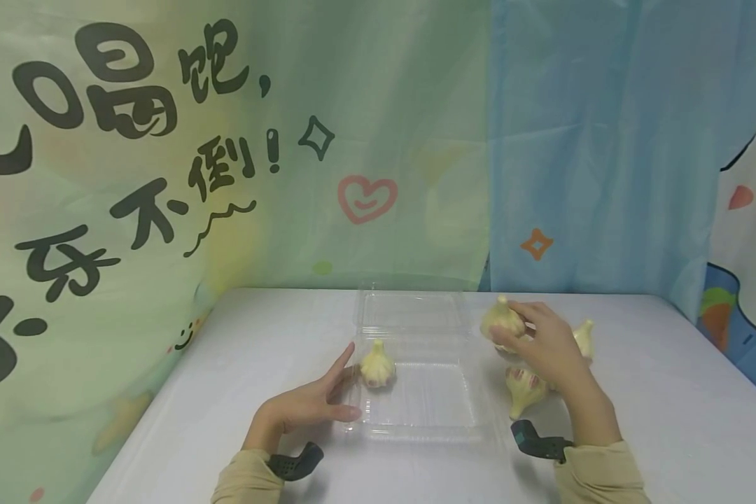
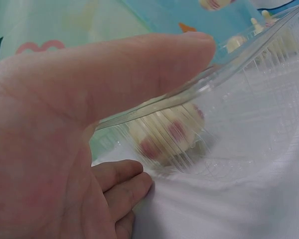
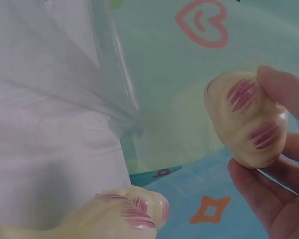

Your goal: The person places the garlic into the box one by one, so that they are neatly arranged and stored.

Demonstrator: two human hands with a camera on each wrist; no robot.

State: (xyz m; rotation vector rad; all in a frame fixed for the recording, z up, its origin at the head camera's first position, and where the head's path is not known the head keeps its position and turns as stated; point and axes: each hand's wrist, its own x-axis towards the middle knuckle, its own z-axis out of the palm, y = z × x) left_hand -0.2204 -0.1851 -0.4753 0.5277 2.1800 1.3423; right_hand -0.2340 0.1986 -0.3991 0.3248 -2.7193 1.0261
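Observation:
A clear plastic box [image 1: 428, 430] lies with its lid folded back. Inside, at the left, sits a garlic bulb [image 1: 376, 365] with purple streaks, seen through the wall in the left wrist view. My left hand [image 1: 318, 399] rests against the box's left side, thumb and index finger stretched apart; the thumb lies at the rim in the left wrist view. To the right of the box, my right hand [image 1: 551, 343] pinches another garlic bulb [image 3: 244, 119] between thumb and fingers, held up off the table. A further garlic bulb [image 1: 525, 388] lies on the table beneath that hand.
Another garlic bulb [image 1: 583, 339] is partly hidden behind the right hand. The box's open lid [image 1: 412, 311] reaches toward the table's back edge. A printed curtain [image 1: 416, 140] hangs behind the white table [image 1: 668, 392].

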